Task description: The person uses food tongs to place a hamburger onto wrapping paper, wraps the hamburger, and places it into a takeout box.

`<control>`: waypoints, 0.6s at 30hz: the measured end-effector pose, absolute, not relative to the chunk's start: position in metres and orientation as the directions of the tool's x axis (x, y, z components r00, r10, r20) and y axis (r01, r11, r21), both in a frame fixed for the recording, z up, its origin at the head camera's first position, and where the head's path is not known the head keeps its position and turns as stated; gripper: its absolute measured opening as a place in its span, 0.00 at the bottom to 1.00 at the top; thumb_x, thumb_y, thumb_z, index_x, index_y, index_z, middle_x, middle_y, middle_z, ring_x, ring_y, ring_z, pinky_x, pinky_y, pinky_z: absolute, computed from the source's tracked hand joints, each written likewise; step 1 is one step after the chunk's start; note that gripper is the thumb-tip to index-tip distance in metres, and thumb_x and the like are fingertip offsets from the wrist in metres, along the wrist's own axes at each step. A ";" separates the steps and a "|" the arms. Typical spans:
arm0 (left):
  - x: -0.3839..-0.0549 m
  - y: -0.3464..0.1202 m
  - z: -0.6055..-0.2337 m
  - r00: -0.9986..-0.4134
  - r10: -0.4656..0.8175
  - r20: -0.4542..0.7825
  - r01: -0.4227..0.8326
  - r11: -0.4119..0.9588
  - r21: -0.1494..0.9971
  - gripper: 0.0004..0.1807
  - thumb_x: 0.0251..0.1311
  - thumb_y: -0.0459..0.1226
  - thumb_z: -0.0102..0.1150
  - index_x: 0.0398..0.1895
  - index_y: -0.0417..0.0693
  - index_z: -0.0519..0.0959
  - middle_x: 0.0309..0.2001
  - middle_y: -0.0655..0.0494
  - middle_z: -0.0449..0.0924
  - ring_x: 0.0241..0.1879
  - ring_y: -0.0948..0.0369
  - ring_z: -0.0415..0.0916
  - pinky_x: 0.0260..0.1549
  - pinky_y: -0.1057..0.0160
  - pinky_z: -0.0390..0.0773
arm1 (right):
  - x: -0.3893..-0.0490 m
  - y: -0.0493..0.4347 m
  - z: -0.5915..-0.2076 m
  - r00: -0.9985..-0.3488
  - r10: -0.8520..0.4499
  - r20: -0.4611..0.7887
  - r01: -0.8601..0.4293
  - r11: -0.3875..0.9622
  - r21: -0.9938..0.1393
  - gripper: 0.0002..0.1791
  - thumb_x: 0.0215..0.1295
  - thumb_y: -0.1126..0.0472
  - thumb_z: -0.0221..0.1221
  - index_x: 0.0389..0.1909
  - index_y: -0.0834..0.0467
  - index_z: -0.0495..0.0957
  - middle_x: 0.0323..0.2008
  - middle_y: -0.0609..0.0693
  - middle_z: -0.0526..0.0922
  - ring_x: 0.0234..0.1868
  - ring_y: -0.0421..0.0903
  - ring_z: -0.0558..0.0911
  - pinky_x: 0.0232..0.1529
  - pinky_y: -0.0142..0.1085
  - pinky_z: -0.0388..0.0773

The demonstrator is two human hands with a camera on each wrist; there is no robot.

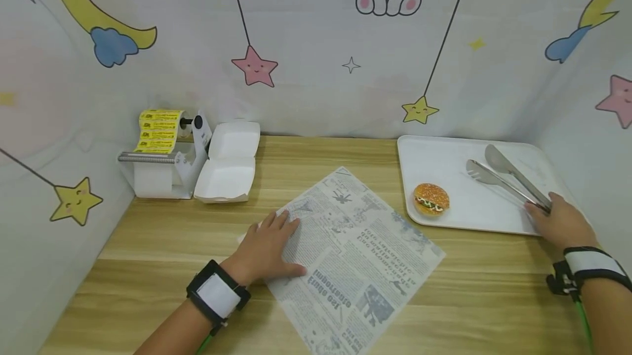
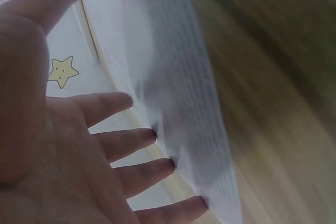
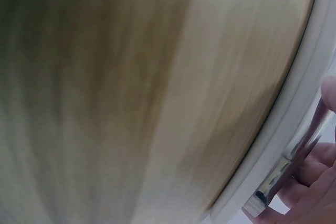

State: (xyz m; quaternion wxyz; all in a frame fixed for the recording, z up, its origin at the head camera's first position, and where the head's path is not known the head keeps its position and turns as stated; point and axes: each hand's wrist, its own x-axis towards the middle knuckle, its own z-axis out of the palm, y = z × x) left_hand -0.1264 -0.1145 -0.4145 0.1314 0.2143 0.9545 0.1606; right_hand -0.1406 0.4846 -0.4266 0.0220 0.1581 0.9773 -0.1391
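Observation:
A sheet of newsprint-patterned wrapping paper (image 1: 345,251) lies turned like a diamond on the wooden table. On its left corner rests my left hand (image 1: 269,248), fingers spread; in the left wrist view the fingertips (image 2: 167,165) touch the paper (image 2: 184,103). At the right, my right hand (image 1: 565,223) grips the handle end of metal food tongs (image 1: 513,179), whose two heads lie over the white tray (image 1: 464,149). The right wrist view shows the tongs' handle (image 3: 294,161) between thumb and fingers. A small burger (image 1: 432,199) with a sesame bun sits at the tray's left front corner.
An opened white clamshell box (image 1: 227,179) stands at the back left. Beside it is a dispenser (image 1: 190,157) with a roll of yellow labels (image 1: 159,130). A patterned cloth wall (image 1: 316,102) closes off the back and both sides of the table.

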 end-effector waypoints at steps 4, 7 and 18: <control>-0.125 -0.113 -0.416 -0.875 0.448 -0.185 0.368 0.863 0.347 0.54 0.51 0.58 0.80 0.77 0.40 0.69 0.79 0.33 0.60 0.79 0.32 0.54 0.70 0.23 0.59 | -0.139 0.485 -0.424 -0.962 0.270 -0.030 0.269 0.931 -0.247 0.33 0.81 0.53 0.54 0.55 0.85 0.64 0.44 0.83 0.75 0.44 0.78 0.79 0.38 0.65 0.77; -0.125 -0.112 -0.417 -0.876 0.442 -0.192 0.361 0.866 0.346 0.55 0.50 0.57 0.81 0.77 0.41 0.69 0.80 0.34 0.60 0.80 0.32 0.53 0.70 0.23 0.58 | -0.139 0.487 -0.425 -0.961 0.276 -0.013 0.270 0.932 -0.242 0.32 0.81 0.53 0.55 0.54 0.85 0.65 0.41 0.81 0.76 0.41 0.76 0.80 0.35 0.63 0.77; -0.126 -0.111 -0.419 -0.872 0.448 -0.199 0.370 0.867 0.334 0.56 0.51 0.58 0.80 0.78 0.40 0.68 0.80 0.33 0.58 0.80 0.31 0.52 0.70 0.23 0.57 | -0.135 0.470 -0.416 -0.992 0.110 0.069 0.082 0.942 -0.326 0.34 0.84 0.53 0.50 0.58 0.88 0.64 0.41 0.81 0.76 0.36 0.71 0.80 0.31 0.58 0.76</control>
